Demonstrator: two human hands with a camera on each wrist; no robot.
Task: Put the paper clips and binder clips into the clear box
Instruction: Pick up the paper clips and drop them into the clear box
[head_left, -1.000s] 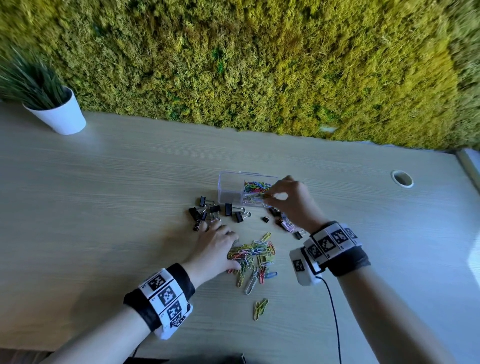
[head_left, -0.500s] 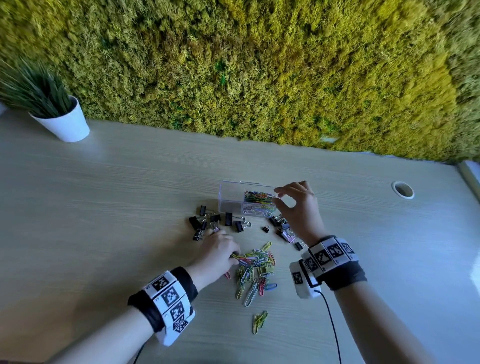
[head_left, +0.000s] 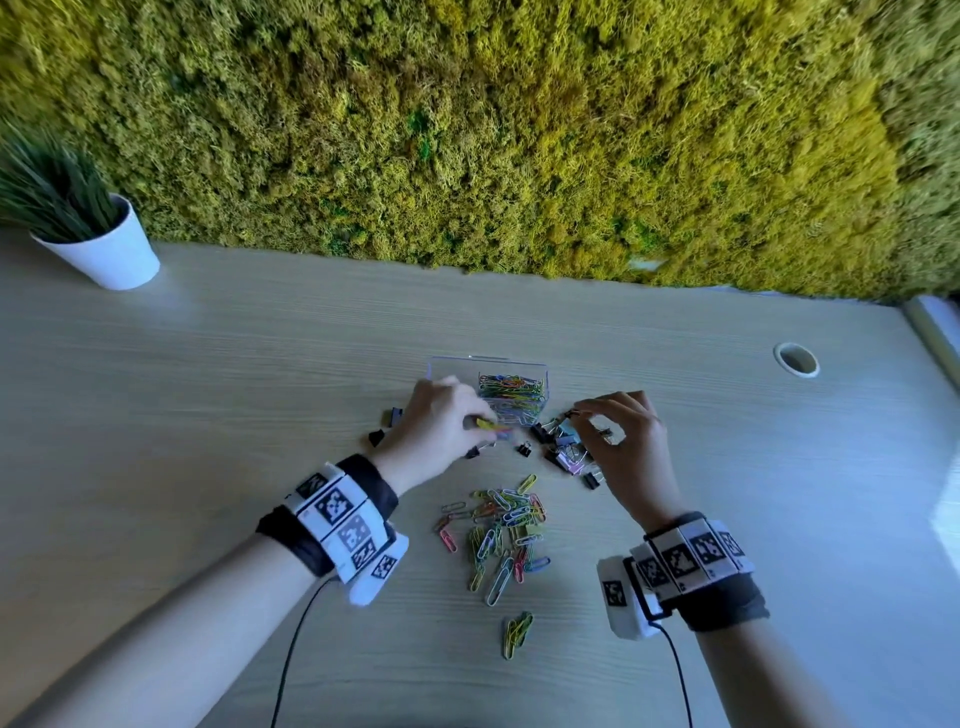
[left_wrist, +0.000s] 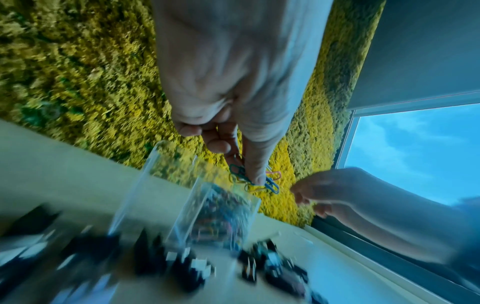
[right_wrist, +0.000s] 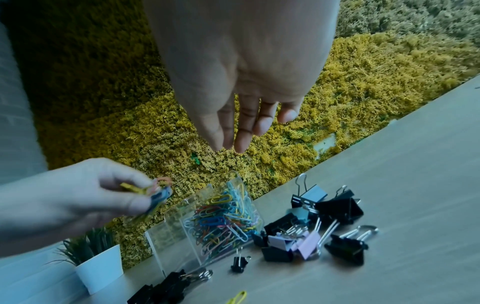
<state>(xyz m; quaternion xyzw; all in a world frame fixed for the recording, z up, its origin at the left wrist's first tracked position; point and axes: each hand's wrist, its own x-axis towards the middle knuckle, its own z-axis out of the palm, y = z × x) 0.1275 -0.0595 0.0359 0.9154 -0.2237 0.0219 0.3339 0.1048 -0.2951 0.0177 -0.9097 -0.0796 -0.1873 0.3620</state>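
While both hands work over the desk (head_left: 208, 374), near to far:

stray clips: small green-yellow bunch of paper clips (head_left: 518, 633) lies alone, nearest the person.
loose pile: coloured paper clips (head_left: 501, 525) scattered on the desk between the two wrists, short of the box.
right hand (head_left: 626, 441): raised over the right-side clips, fingers (right_wrist: 242, 131) hanging down loose and fairly straight, thumb near index. Head view shows something small and shiny at the fingertips, too small to tell whether it is pinched; wrist view shows nothing plainly in the fingers.
right binder clips (right_wrist: 319, 224): heap of black ones with a few lilac, on the desk just right of the box, below the right hand.
small binder clip (head_left: 524, 448): black, alone, in front of the box between the hands.
left hand (head_left: 441, 428): thumb and fingers pinch a bunch of coloured paper clips (left_wrist: 255, 181), held in the air at the box's near side.
left binder clips (head_left: 387, 426): black, on the desk just left of the left hand.
clear box (head_left: 452, 366): open top, standing on the desk beyond both hands; right part holds a heap of coloured paper clips (right_wrist: 223, 220), left part looks bare.
potted plant (head_left: 101, 244): white pot, far left, against the moss wall (head_left: 467, 130).
cable hole (head_left: 796, 358): far right of the desk.
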